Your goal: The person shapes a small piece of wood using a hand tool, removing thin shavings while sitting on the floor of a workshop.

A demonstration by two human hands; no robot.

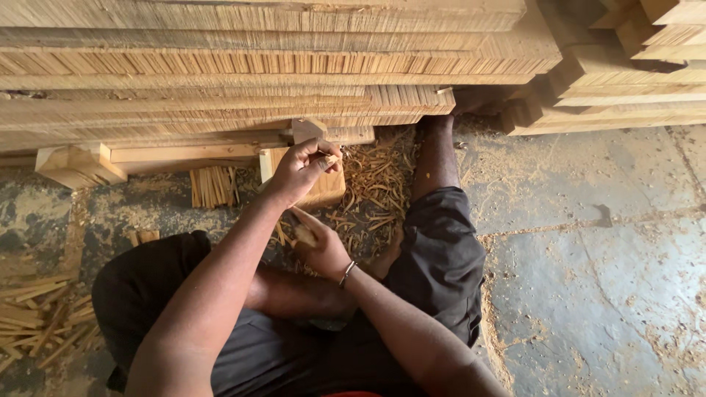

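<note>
Our left hand (298, 173) pinches a thin wooden sliver (327, 159) at the wood block (323, 187); our right hand (320, 246) curls shut around another small piece (305, 235) below it. These slivers look light, stiff and snappable, best gripped mid-length. Stacked boards (257, 66) overhang closely; the floor (588, 257) rightward lies open.

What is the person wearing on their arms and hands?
Nothing covers them: both arms are bare all the way up, with no sleeves and no gloves. The left hand has nothing on it. The right hand has one thin metal bracelet around its wrist, silvery in colour. No rings or watch can be seen.
</note>
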